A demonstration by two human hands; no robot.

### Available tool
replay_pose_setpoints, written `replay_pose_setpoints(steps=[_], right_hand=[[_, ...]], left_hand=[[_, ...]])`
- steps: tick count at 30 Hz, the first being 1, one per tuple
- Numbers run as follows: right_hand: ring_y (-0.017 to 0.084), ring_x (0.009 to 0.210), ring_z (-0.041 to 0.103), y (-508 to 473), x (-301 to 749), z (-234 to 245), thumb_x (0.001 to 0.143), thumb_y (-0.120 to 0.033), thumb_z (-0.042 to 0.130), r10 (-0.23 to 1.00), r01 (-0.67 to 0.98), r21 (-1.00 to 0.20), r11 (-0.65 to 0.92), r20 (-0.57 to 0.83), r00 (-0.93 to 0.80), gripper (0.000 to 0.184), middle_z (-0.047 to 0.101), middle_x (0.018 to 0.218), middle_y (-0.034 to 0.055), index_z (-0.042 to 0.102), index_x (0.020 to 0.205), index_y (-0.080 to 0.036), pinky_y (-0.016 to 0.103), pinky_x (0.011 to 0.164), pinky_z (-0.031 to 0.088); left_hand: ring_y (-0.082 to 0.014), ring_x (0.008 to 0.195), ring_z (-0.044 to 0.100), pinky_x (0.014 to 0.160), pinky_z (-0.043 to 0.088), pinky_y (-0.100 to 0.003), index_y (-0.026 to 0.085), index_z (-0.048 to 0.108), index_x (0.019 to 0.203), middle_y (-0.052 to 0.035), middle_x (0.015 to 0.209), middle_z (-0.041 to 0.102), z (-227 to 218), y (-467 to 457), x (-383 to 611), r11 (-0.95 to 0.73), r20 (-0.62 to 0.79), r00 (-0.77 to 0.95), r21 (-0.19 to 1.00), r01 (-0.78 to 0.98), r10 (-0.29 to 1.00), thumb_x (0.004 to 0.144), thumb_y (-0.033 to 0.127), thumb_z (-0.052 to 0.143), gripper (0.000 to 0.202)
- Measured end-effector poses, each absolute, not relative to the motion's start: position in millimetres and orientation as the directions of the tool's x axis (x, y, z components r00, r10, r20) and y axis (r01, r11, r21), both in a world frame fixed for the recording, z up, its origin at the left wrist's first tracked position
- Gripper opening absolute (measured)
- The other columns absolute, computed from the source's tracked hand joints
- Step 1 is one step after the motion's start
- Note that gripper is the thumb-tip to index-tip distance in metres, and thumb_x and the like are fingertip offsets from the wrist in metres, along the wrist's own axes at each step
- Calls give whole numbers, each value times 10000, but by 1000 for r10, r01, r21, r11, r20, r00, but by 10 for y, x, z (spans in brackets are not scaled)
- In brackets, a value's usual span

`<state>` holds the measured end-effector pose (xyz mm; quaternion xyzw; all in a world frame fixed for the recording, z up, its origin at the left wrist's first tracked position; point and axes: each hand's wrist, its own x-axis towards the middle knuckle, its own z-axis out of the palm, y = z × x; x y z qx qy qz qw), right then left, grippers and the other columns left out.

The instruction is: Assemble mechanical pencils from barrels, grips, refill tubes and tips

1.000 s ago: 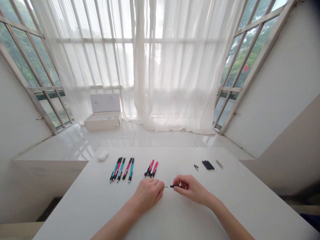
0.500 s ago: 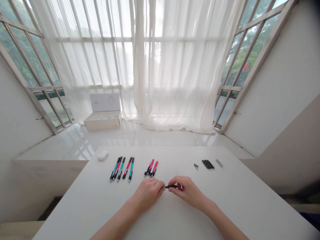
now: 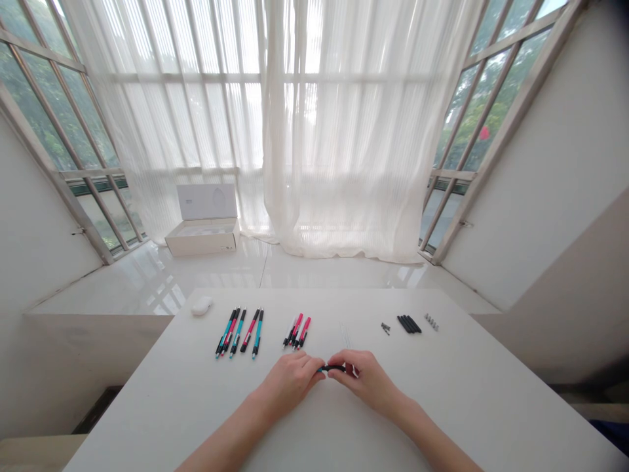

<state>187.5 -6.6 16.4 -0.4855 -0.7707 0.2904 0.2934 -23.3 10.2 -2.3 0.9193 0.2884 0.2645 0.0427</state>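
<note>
My left hand (image 3: pixel 293 375) is closed on a pen barrel (image 3: pixel 321 370), of which only a bit of teal shows past the fingertips. My right hand (image 3: pixel 362 373) pinches a black rubber pen grip (image 3: pixel 337 368) between thumb and fingers. The two parts lie in line and meet between the hands, low over the table; the fingers hide most of both. Just beyond my right hand lie thin clear refills (image 3: pixel 345 334). Pink and clear pen barrels (image 3: pixel 297 332) rest beyond my left hand.
Several whole pens (image 3: pixel 240 332) in teal and pink lie at the left of the white table (image 3: pixel 432 419), near a white case (image 3: pixel 202 305). At the right are small dark tips (image 3: pixel 386 328), black grips (image 3: pixel 409 323) and springs (image 3: pixel 431 321). A box (image 3: pixel 201 236) stands open on the sill.
My right hand has shifted slightly left, bringing the black grip up against the barrel. Teal now shows at my left fingertips. Everything on the table stays put.
</note>
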Motion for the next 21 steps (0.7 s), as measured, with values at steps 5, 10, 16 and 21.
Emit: replay_pose_setpoints(steps=[5,10,16,21], right_hand=[[118,578,519,-76,1875,125,861,-360,578,900,597,-687,413,210,-381,200,699,746,8,711,872,-211,238,602,442],[126,596,528,-95,1859,133,887,-403,560,881,597,-659,458,244,-405,231,688,757,16,700,878,-219,239,614,439],[118,578,544,-103,1833,136,905,-351,518,910,601,-705,376,158,-384,171,700,715,-19,609,968,-221,228,617,431],[120,578,559,-124,1839,144,935,-351,453,906,613,-694,377,139,-400,186,679,691,-29,551,1037,-231,225,603,423]], left_hand=[[-172,711,620,633,456,-274,180,563,1023,-32,817,675,-26,91,-228,-830,473,687,237,504,552,1016,279,385,204],[-163,671,610,603,450,-269,179,555,1001,-31,795,671,-9,81,-224,-841,482,694,229,490,535,1028,285,338,242],[-165,694,617,620,456,-266,176,529,1052,-31,812,671,-7,79,-225,-850,494,697,216,480,520,1026,271,350,204],[-151,619,575,585,437,-255,189,528,914,-13,720,620,14,80,-216,-850,498,701,169,499,510,1006,233,351,204]])
